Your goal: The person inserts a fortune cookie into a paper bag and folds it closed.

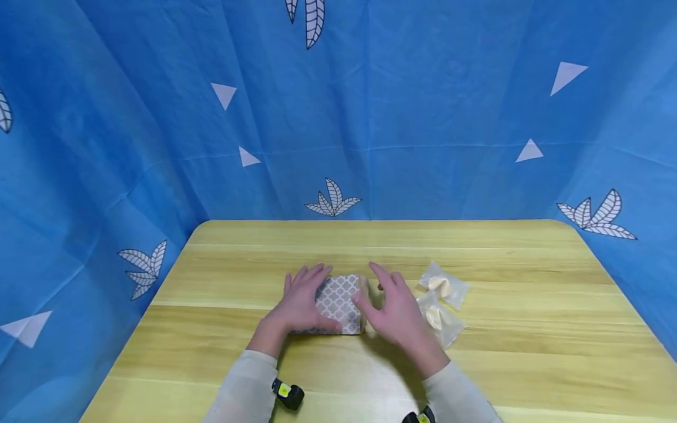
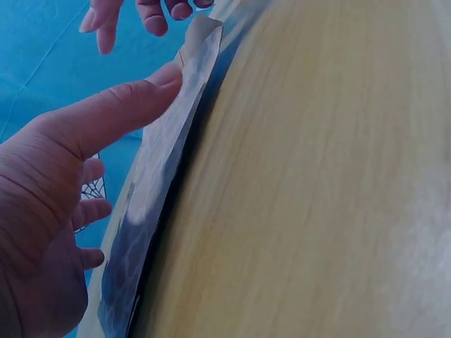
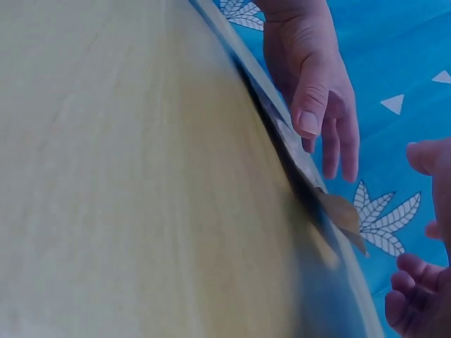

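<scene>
My left hand [image 1: 301,302], fingers spread, is over the grey-and-white patterned paper packet [image 1: 341,299] on the yellow wooden bench [image 1: 539,335]; my right hand [image 1: 394,308], fingers apart, is beside it. Light steadying should prevent creases.

So the paper bag [image 1: 339,302] lies flat on the bench [image 1: 555,329], around the middle. Left hand [image 1: 304,305] is over its left part, right hand [image 1: 394,312] is at its right end. Just right of that hand there's a rear packet [image 1: 444,286], with a front packet [image 1: 441,321] right before it. Curtain [image 1: 423,117] hangs behind the bench and along both sides.
</scene>
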`<state>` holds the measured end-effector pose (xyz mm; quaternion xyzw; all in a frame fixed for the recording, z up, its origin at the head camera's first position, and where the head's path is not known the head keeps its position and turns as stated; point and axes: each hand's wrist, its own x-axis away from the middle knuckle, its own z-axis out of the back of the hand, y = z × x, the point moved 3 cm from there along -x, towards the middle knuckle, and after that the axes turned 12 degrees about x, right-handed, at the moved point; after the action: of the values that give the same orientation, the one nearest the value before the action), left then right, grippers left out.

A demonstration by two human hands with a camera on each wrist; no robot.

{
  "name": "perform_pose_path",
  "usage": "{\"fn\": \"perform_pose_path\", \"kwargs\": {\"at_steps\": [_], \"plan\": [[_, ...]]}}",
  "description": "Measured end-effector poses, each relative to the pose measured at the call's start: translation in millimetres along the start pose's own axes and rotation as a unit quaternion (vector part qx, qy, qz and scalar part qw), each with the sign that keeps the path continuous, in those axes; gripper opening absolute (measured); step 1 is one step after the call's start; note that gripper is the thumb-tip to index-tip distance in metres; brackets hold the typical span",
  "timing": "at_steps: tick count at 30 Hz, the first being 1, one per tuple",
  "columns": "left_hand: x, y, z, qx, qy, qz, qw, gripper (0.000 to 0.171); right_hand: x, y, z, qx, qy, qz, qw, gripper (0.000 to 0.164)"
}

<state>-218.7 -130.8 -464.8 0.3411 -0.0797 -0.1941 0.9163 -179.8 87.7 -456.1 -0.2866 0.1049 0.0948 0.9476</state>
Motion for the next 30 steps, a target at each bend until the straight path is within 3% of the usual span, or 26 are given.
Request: {"fn": "perform_pose_path", "kwargs": {"at_steps": [10,30], "plan": [[0.2,-3.0,-5.7,-0.009,-0.029,-0.005,0.9995,0.130,6.3,5.8,-14.8,-0.018,-0.033,0.012,0.999,0.064],[-3.3,3.7,-13.9,-0.007,-0.064,-0.011,0.9978,0.125,2.8,15.7,-17.7,-0.026,-0.042,0.013,0.999,0.036]]}}
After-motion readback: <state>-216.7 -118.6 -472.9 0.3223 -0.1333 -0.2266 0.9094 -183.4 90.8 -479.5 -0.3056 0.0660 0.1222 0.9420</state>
